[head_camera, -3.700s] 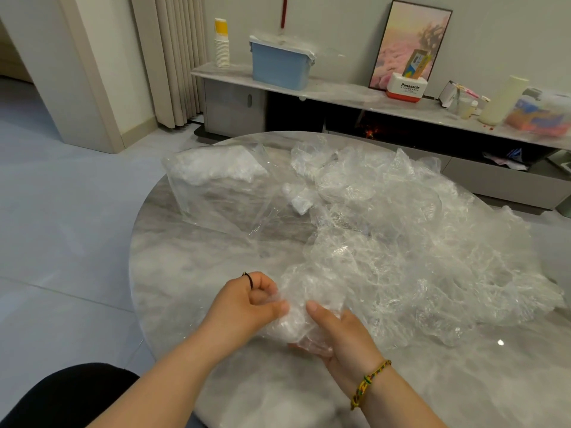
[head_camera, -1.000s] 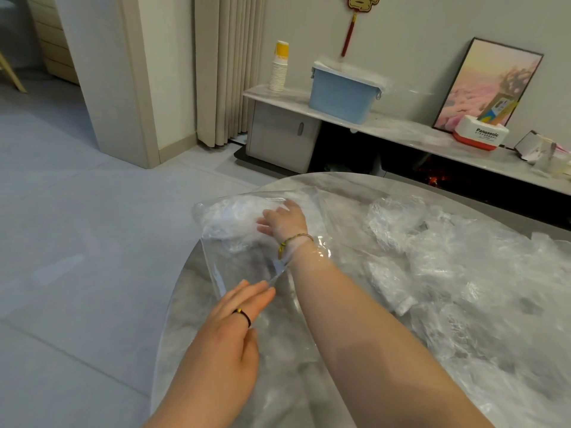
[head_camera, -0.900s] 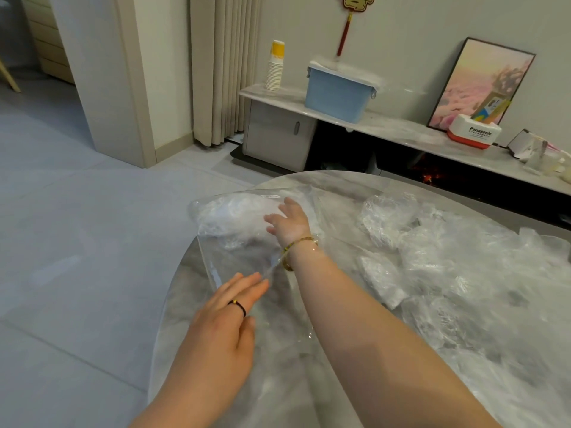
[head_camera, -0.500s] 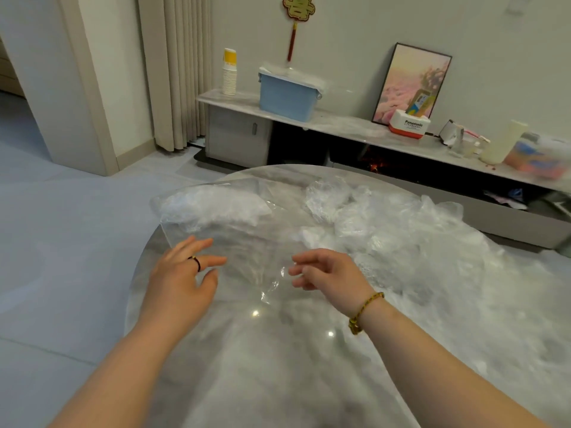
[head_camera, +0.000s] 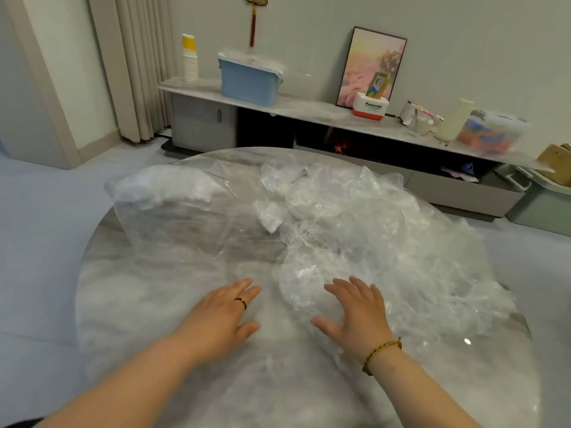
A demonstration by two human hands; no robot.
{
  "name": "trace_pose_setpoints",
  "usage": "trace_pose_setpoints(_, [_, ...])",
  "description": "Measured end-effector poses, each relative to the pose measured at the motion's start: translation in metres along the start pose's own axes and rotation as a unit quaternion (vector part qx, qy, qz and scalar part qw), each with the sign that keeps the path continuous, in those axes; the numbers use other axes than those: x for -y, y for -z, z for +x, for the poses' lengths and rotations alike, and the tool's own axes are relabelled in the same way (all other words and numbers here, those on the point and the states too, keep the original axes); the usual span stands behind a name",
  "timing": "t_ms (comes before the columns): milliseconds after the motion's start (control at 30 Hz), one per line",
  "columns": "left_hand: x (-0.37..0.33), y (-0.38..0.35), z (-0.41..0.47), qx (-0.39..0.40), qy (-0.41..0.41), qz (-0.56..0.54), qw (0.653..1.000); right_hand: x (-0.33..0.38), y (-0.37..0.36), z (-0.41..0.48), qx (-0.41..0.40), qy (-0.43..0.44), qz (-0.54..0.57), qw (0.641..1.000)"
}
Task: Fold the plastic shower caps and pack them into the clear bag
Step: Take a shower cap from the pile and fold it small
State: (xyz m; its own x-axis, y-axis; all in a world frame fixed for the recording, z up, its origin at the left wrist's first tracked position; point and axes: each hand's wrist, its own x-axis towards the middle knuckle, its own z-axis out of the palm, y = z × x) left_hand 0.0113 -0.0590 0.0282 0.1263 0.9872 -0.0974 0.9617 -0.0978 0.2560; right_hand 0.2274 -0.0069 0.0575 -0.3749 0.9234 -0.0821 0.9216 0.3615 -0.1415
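While both hands hover low over the round marble table (head_camera: 278, 393), neither grips anything. The left hand (head_camera: 222, 316) has straight fingers, palm down, above bare tabletop near the front edge, w/ a dark ring on one finger. The right hand (head_camera: 358, 313) has fingers spread & relaxed, palm down at the near edge of the loose shower caps (head_camera: 389, 242). It seems to touch the plastic, but blur makes that hard to confirm. The caps lie in a crumpled heap across the centre & right of the table. The clear bag (head_camera: 185, 230) lies on the left, beyond the left hand, w/ a white wad of folded caps (head_camera: 167, 188) at its far-left end. Far behind, a low shelf (head_camera: 309, 111) carries a blue bin (head_camera: 248, 83) & a stack of paper cups (head_camera: 189, 63).
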Motion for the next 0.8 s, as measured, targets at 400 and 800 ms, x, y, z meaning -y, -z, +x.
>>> trace_pose_setpoints(400, [-0.002, -0.012, -0.004, 0.016, 0.027, -0.007, 0.999, -0.004, -0.04, 0.012, -0.329, 0.137, 0.01, 0.934])
trace_pose_setpoints(800, [-0.002, -0.003, -0.046, -0.164, -0.227, 0.063, 0.958, 0.035, -0.043, -0.051, -0.21, 0.353, -0.004, 0.912])
